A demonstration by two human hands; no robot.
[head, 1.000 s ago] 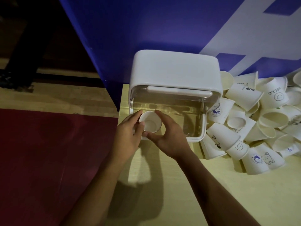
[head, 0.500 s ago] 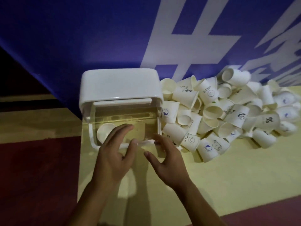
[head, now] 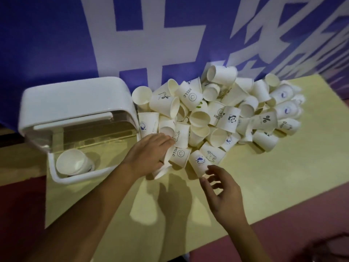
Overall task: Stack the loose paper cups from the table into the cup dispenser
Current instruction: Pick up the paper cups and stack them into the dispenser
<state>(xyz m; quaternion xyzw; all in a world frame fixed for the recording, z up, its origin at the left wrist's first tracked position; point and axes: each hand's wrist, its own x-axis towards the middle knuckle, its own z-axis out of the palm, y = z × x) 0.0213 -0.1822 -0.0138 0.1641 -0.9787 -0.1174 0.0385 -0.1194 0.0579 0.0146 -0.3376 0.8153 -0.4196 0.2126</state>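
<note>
**Next cups being picked from the near edge of the pile**

Lower right of centre: the right hand (head: 224,193) hovers just short of the pile. Its fingers are spread and loose and it holds nothing. The fingertips are just beside a blue-logo cup (head: 199,163) lying on its side.

Centre: the left hand (head: 149,152) lies palm-down over the pile's near left corner, beside a HELLO cup (head: 178,154). Another cup shows beneath the palm. We cannot tell whether the fingers have closed on it.

Left of frame: the white cup dispenser (head: 75,99) has at least one loaded cup (head: 72,163) on its side in its front tray.

Centre to upper right: the paper cups (head: 217,114) lie in a tumbled heap, many of them.

We judge this to be the pick step, with the task barely begun. The next move calls for a light grip on each thin wall. The cups then need turning the same way, nesting, and carrying left to the tray.

Surface and room: dark red floor (head: 18,214) sits at the lower corners. The counter (head: 273,176) is pale yellow under dim light, with hard hand shadows. A blue banner (head: 47,35) with white characters runs across the top.
</note>
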